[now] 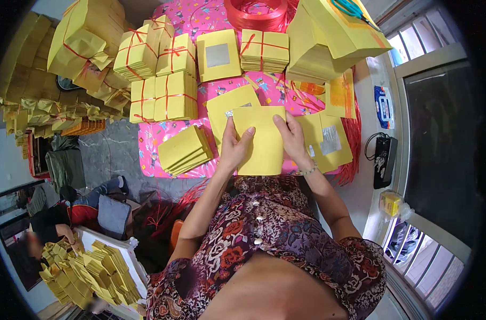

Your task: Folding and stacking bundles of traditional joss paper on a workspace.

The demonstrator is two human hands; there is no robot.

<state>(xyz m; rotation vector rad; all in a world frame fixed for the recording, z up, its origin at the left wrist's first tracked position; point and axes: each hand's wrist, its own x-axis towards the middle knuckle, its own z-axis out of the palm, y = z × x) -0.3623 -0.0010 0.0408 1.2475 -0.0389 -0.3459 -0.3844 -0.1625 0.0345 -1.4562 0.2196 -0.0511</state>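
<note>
In the centre of the frame both hands grip one yellow sheet: the left hand holds its left edge, the right hand its right edge, above the pink surface. Tied bundles lie at upper left.

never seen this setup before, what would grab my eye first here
First, the two hands at the centre: the left hand and right hand grip a stack of plain yellow paper sheets upright over a bright pink patterned table cover. Beyond them lie yellow paper bundles tied with red ribbon, and a red ribbon spool sits at the far edge.
</note>
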